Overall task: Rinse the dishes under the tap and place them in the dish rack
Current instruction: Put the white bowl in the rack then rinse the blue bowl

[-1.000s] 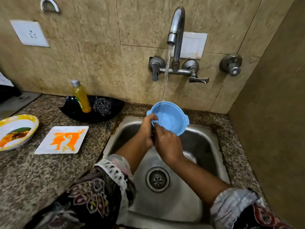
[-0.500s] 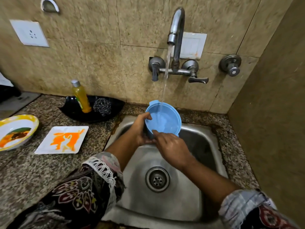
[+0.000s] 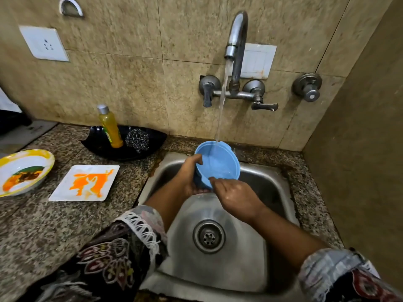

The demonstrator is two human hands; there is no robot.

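Change: since a second ago the blue bowl (image 3: 218,164) has turned in the hands, its opening now tipped more toward the camera, and the right hand has slid from the rim's near edge to its lower right.
Blue bowl: held above the back of the sink (image 3: 268,184), tilted, directly under the tap (image 3: 236,40); the water stream (image 3: 222,101) lands on its far rim and a little water shows inside.
Left hand (image 3: 189,177): grasps the bowl's left side, thumb over the rim, fingers underneath.
Right hand (image 3: 235,195): fingertips pinch the bowl's near rim.
Sink contents: only the drain strainer (image 3: 209,236) in the wet steel basin.
Black tray (image 3: 152,136): on the surface (image 3: 32,225) left of the sink, holding a yellow soap bottle (image 3: 110,127) upright and a steel scrubber (image 3: 137,139) beside it.
Dirty dishes: a white square plate (image 3: 85,183) smeared orange, and further left a yellow-rimmed bowl (image 3: 24,171) with dark and orange residue, both well apart from the sink.
Wall: a socket plate (image 3: 43,43) at upper left, a separate valve (image 3: 307,87) right of the tap.
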